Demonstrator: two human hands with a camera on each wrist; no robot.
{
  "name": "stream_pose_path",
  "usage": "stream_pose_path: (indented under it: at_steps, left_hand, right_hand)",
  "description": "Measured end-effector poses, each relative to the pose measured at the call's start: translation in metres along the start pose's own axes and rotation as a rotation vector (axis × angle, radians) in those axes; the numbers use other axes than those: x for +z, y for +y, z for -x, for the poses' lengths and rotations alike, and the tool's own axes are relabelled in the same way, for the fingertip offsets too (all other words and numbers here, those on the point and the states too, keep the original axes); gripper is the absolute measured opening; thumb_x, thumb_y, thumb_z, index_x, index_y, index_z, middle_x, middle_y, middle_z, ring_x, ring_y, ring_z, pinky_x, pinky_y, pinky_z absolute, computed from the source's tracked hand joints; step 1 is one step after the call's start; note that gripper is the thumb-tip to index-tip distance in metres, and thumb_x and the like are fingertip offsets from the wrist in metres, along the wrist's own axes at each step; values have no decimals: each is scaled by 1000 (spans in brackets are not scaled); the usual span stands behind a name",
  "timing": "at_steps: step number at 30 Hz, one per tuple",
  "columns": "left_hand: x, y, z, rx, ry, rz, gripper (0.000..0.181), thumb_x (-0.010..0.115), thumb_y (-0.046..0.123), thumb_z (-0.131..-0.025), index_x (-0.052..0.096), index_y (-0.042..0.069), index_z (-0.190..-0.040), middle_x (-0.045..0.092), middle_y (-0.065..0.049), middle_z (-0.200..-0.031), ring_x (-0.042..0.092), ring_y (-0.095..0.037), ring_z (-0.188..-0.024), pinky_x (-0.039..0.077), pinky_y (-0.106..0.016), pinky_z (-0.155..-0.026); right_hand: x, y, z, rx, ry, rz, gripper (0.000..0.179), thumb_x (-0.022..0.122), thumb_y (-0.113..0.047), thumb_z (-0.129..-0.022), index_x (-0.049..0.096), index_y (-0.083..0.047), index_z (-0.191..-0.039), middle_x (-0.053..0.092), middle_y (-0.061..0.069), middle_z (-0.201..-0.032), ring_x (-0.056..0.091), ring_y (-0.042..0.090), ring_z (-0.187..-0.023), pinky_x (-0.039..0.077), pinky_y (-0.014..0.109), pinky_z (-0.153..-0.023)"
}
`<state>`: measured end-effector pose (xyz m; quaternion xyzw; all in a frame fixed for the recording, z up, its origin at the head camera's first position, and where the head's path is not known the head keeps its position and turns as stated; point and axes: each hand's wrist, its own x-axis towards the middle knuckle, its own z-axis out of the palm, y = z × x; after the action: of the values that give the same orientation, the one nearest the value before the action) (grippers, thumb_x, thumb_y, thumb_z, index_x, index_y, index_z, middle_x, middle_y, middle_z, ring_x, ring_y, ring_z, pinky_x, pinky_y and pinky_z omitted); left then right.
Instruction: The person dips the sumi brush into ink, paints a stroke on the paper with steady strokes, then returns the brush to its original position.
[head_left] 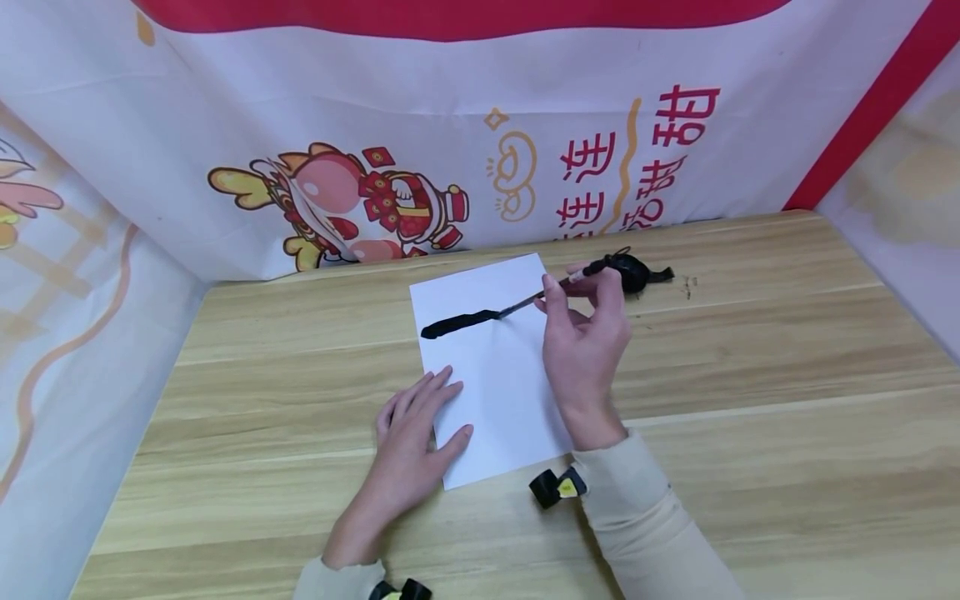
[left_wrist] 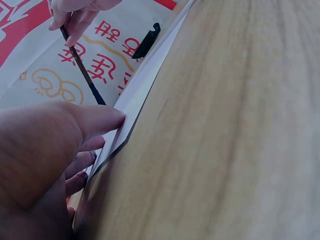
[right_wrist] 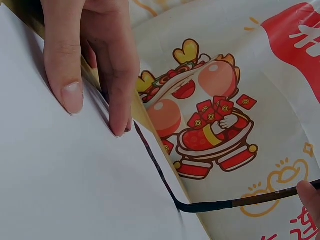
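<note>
A white sheet of paper (head_left: 502, 392) lies on the wooden table, with a thick black ink stroke (head_left: 459, 323) across its upper part. My right hand (head_left: 588, 342) pinches a dark-handled ink brush (head_left: 551, 288), whose tip touches the right end of the stroke. In the right wrist view the brush's bristles (right_wrist: 200, 206) bend against the paper. My left hand (head_left: 416, 437) rests with spread, nearly straight fingers on the paper's lower left edge. In the left wrist view its thumb (left_wrist: 102, 120) presses on the sheet's border.
A small black container (head_left: 632, 273) stands behind my right hand, with dark specks (head_left: 688, 286) on the table to its right. The wooden table (head_left: 750, 400) meets a printed white and red cloth (head_left: 420, 83) at the back. Cloth also hangs at both sides.
</note>
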<state>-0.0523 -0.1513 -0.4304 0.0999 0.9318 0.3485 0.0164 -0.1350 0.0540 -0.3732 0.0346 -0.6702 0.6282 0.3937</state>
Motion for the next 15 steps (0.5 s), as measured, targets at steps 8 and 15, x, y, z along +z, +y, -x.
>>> stream_pose_path:
  at_steps: [8, 15]
  left_hand:
    - [0, 0, 0, 1, -1, 1, 56, 74, 26, -101, 58, 15, -154, 40, -2, -175, 30, -34, -163, 10, -65, -126]
    - [0, 0, 1, -2, -1, 4, 56, 74, 26, -101, 58, 15, -154, 40, -2, -175, 30, -34, -164, 10, -66, -126]
  right_hand:
    - [-2, -1, -2, 7, 15, 20, 27, 74, -4, -100, 56, 13, -111, 67, 22, -114, 71, 14, -95, 66, 27, -75]
    - [-5, 1, -3, 6, 17, 48, 26, 73, -5, -101, 57, 12, -112, 67, 20, -114, 71, 15, -96, 65, 25, -75]
